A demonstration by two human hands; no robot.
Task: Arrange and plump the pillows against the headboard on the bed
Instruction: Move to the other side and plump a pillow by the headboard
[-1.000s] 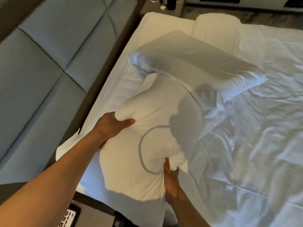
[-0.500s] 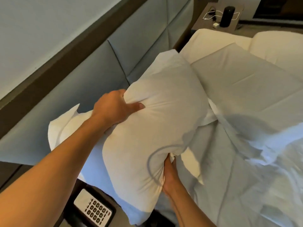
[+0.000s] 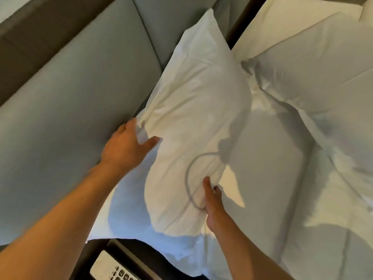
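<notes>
A white pillow (image 3: 193, 110) leans with its far edge against the grey padded headboard (image 3: 80, 81). My left hand (image 3: 127, 146) grips its upper left edge, thumb on the front and fingers tucked behind. My right hand (image 3: 212, 201) pinches its lower right edge, fingers buried in the fabric. A second white pillow (image 3: 314, 63) lies flat on the bed to the right, beside the first. At the top right corner, part of another pillow (image 3: 262, 23) shows behind it.
The white bed sheet (image 3: 282, 178) is rumpled to the right of my hands. A nightstand with a keypad phone (image 3: 115, 270) sits at the bottom, beside the bed's near corner. A dark wood strip (image 3: 40, 29) runs above the headboard.
Both hands have lifted the pillow off the mattress and carried it left, up to the headboard. My grip on its two edges is unchanged.
</notes>
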